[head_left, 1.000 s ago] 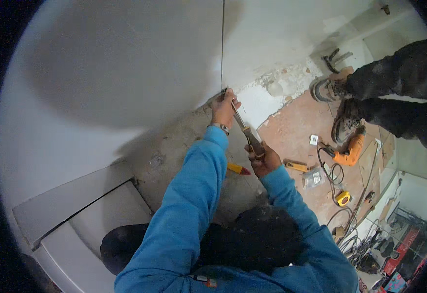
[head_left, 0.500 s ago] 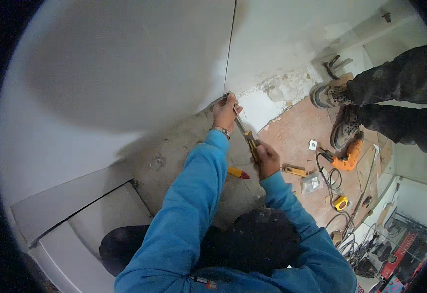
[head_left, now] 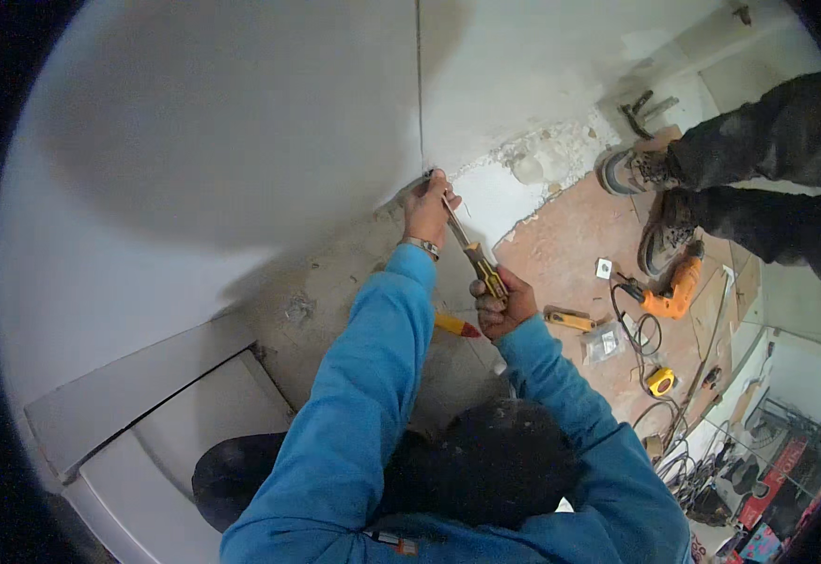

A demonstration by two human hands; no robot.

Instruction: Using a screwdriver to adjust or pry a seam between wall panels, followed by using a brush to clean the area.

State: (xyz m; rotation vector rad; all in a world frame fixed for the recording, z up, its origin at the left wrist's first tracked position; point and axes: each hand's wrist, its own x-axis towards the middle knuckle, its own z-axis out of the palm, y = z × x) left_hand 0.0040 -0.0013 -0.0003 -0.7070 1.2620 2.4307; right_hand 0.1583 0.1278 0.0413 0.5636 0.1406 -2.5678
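My right hand [head_left: 509,303] is wrapped round the yellow-and-dark handle of a screwdriver [head_left: 484,267]. Its metal shaft slants up and left to the fingers of my left hand [head_left: 426,214]. These are pinched together at the foot of the white wall, just below a vertical seam [head_left: 420,85]. A small dark bit shows at their tips, and what they pinch is too small and covered to make out. Below the screwdriver, a yellow stick-like thing with a red pointed end [head_left: 457,325] lies partly behind my left sleeve.
To the right lie an orange drill [head_left: 675,289], a yellow utility knife [head_left: 569,321], a clear plastic bag [head_left: 603,342], a tape measure [head_left: 660,381] and cables. Another person's shoes [head_left: 638,171] stand beyond. A white panel [head_left: 189,404] is at left; crumbling plaster [head_left: 547,160] borders the floor.
My right hand has turned round the screwdriver handle, so its curled fingers now show. My left hand remains at the foot of the wall. The whole view has shifted slightly.
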